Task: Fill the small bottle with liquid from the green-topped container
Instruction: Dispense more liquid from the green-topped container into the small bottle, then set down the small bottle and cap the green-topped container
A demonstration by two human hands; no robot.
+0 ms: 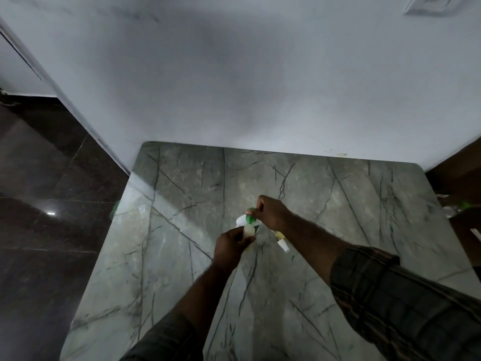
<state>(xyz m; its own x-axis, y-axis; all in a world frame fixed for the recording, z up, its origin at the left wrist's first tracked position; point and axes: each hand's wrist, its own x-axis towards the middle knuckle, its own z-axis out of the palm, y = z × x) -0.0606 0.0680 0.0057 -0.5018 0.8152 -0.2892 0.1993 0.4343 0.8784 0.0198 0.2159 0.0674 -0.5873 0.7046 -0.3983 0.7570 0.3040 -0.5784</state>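
Note:
The green-topped container [249,228] stands near the middle of the grey marble table [182,204], pale with a white label and a green top [251,218]. My left hand [230,247] is wrapped around its body from the near side. My right hand [269,213] pinches the green top from the right. The small bottle [282,243], yellowish with a white cap, lies on the table just right of the container, partly hidden under my right forearm.
A white wall [234,87] rises at the table's far edge. Dark glossy floor [52,217] lies to the left. Brown wooden furniture [463,173] with a green-tinted item [464,205] sits at the right edge.

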